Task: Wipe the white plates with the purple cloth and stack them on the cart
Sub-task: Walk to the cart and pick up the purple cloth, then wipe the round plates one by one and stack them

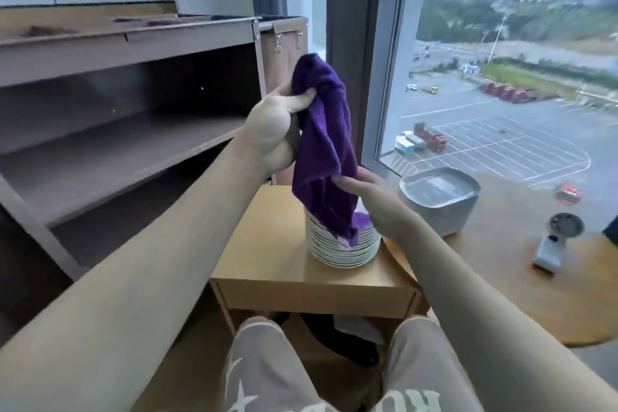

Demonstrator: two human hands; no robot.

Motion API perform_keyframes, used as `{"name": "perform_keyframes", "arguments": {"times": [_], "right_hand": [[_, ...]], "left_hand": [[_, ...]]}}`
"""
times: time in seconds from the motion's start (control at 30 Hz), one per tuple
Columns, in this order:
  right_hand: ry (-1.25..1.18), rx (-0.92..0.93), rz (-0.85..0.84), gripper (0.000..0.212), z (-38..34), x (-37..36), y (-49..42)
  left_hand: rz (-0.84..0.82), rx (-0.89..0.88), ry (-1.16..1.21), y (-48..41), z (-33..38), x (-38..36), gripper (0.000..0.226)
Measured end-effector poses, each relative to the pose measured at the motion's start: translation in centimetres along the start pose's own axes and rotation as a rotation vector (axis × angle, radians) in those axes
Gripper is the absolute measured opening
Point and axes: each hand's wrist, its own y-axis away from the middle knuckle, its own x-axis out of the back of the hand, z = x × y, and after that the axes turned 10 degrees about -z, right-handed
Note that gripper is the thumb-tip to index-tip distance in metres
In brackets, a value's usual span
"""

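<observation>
A purple cloth (326, 147) hangs above a tall stack of round white plates (344, 246) on a small wooden side table (267, 244). My left hand (276, 130) grips the cloth's upper part, thumb pressed into it. Lower down, my right hand (374, 201) pinches the cloth's right edge, just above the stack. The cloth's bottom end drapes onto the top plate and hides it. The brown cart (110, 147) with open shelves stands to the left, its shelves holding no plates that I can see.
A second stack of square grey-white plates (439, 201) sits on a round wooden table (535, 278) at the right, beside a small white device (555, 241). A large window is behind. My knees are below the side table.
</observation>
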Motion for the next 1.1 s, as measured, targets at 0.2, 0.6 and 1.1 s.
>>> {"name": "perform_keyframes", "arguments": {"times": [0.2,0.6,1.1], "right_hand": [[-0.108,0.051,0.118,0.035,0.5,-1.1,0.6],[-0.522,0.087,-0.172,0.041,-2.9,2.5,2.1],[-0.560,0.080,-0.233,0.058,-0.3,5.8,6.0]], "left_hand": [[0.030,-0.017,-0.027,1.3,0.6,0.0,0.029],[0.474,0.205,-0.119,4.2,-7.0,6.2,0.034],[-0.070,0.114,-0.432,4.9,-12.6,-1.0,0.046]]}}
